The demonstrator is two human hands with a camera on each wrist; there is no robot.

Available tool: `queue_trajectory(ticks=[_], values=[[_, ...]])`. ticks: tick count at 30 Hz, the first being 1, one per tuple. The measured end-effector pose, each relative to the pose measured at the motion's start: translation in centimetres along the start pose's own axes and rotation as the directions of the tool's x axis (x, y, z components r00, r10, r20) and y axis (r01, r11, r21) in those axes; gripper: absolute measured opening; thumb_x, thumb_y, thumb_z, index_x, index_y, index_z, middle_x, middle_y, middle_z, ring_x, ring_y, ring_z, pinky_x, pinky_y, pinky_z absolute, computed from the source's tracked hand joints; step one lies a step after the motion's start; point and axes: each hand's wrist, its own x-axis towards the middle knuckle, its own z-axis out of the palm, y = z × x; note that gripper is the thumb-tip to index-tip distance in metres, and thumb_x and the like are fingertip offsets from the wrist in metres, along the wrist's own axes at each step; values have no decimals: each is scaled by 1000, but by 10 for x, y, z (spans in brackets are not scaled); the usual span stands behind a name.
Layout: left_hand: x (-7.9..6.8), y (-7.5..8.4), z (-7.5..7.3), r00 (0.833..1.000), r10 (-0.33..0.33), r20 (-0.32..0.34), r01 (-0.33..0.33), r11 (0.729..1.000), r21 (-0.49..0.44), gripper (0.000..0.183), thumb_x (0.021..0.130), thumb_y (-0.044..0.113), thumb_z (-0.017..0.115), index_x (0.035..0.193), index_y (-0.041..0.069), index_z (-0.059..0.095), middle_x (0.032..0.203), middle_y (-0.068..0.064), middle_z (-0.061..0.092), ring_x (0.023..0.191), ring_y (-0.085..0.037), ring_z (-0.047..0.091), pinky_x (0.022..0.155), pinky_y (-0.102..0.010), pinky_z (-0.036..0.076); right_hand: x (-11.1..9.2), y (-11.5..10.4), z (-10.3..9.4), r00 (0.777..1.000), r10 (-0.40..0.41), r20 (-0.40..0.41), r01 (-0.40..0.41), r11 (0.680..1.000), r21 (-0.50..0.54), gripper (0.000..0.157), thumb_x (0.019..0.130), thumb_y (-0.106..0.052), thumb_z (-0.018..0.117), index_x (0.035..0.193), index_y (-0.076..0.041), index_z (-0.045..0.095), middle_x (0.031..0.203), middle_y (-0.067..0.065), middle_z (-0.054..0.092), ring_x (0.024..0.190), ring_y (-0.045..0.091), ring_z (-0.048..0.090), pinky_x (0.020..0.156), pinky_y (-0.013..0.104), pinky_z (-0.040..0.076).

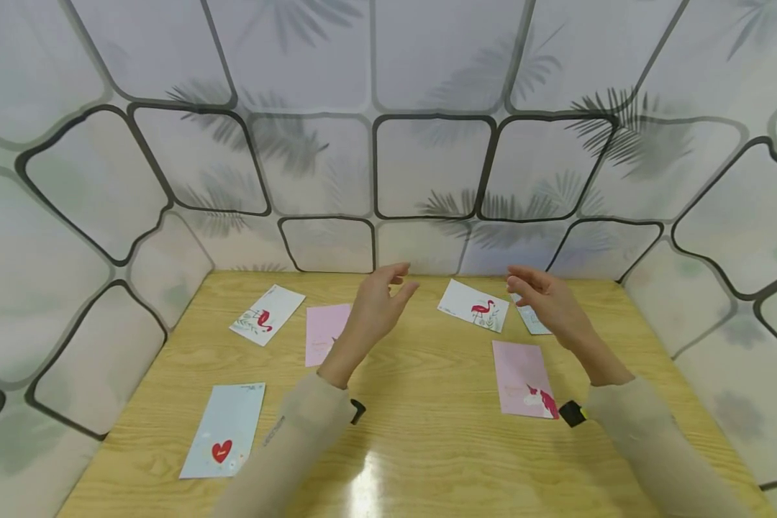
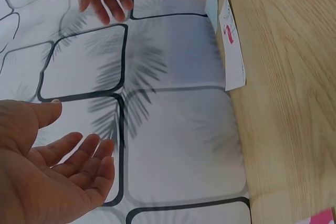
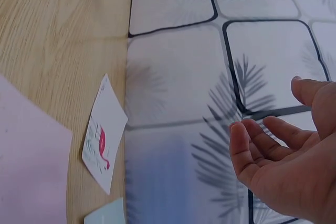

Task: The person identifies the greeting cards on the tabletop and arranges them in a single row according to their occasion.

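Both hands hover above the table, fingers loosely bent and holding nothing. My left hand (image 1: 380,301) is above and beside a pink card (image 1: 320,332), part of which the arm hides. Over a light blue card (image 1: 532,319) at the back right is my right hand (image 1: 547,302), covering some of it. Between the hands lies a white flamingo card (image 1: 474,305), also seen in the right wrist view as a tilted white card (image 3: 104,135). Nearer the front, a pink unicorn card (image 1: 524,380) lies by the right wrist.
Another white flamingo card (image 1: 267,315) lies at the back left. A light blue card with a red heart (image 1: 223,430) is at the front left. The wooden table (image 1: 427,460) meets patterned fabric walls (image 1: 434,165) at the back and sides.
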Motion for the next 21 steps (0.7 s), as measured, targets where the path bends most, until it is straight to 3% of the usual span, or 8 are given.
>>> queue_trajectory(ticks=[4,7,12,14,17,21], values=[[7,4,11,1000,11,14,-11,1000,-13,43,102,22,67,138,-1,61,136,-14,65,118,-30,64,99,-45,53,-4,6,-12,999,21,-24,-22,999,-26,61,109,-41,50,156,-4,42,140,25,56,105,15,60,78,26,54],[12,6,18,1000,11,28,-11,1000,-8,44,103,24,66,139,-1,61,135,-14,65,118,-29,64,100,-45,52,-5,14,-20,999,7,-53,-8,999,-35,61,110,-39,50,155,0,42,138,25,57,103,8,60,81,20,53],[21,9,30,998,-16,53,16,1000,-8,46,104,28,65,142,3,59,139,-11,63,121,-26,62,102,-43,50,-1,33,-35,994,-6,-110,6,1000,-6,59,110,-34,51,153,6,43,124,-1,62,100,-1,59,81,15,53],[25,9,36,998,-22,61,23,1000,-15,45,104,28,65,142,3,60,139,-11,63,121,-26,62,102,-41,51,0,42,-40,991,-7,-130,7,1000,2,59,110,-33,52,152,7,43,123,-5,61,101,-2,58,81,15,53],[29,10,47,997,-30,75,32,999,-22,45,105,28,64,142,4,60,137,-11,63,120,-25,62,100,-39,52,2,53,-46,990,6,-143,-8,1000,-12,59,110,-33,51,151,8,43,132,9,61,102,-5,56,80,13,52],[35,12,66,994,-54,94,57,998,-29,45,105,29,64,143,4,60,134,-10,65,119,-24,63,97,-37,53,4,63,-50,988,41,-147,-48,998,-43,60,110,-33,50,150,11,42,143,32,51,100,-8,53,79,13,52]])
